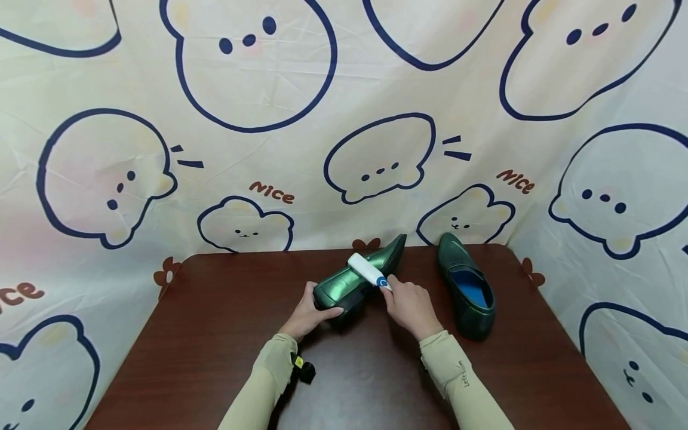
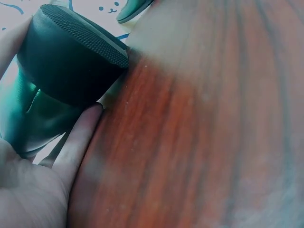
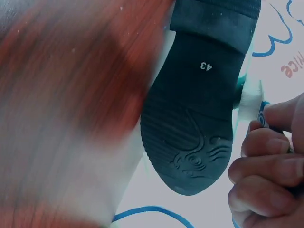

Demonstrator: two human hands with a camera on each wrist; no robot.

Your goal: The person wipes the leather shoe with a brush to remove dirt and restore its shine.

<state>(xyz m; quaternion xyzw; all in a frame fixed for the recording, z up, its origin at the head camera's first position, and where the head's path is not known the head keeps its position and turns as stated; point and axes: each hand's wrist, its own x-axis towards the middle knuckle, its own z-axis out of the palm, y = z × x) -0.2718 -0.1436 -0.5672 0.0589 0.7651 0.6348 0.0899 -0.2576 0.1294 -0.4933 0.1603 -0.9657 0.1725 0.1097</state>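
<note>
My left hand (image 1: 304, 313) grips a shiny green loafer (image 1: 340, 285) by its heel, thumb on the near side. The shoe is tilted with its toe pointing up and to the right. In the left wrist view the black heel (image 2: 71, 57) sits between the thumb and fingers. Pinched in my right hand (image 1: 412, 306) is a white, rounded tool (image 1: 364, 269) with a blue-marked end, lying across the loafer's upper. The right wrist view shows the black sole (image 3: 194, 104), marked 43, with the tool's white end (image 3: 251, 100) at the shoe's far side.
A matching green loafer (image 1: 466, 298) with a blue insole stands upright on the right of the brown table (image 1: 215, 334). Behind the table hangs a cream cloth (image 1: 301, 155) printed with cartoon outlines. A small black object (image 1: 306, 371) is at my left wrist.
</note>
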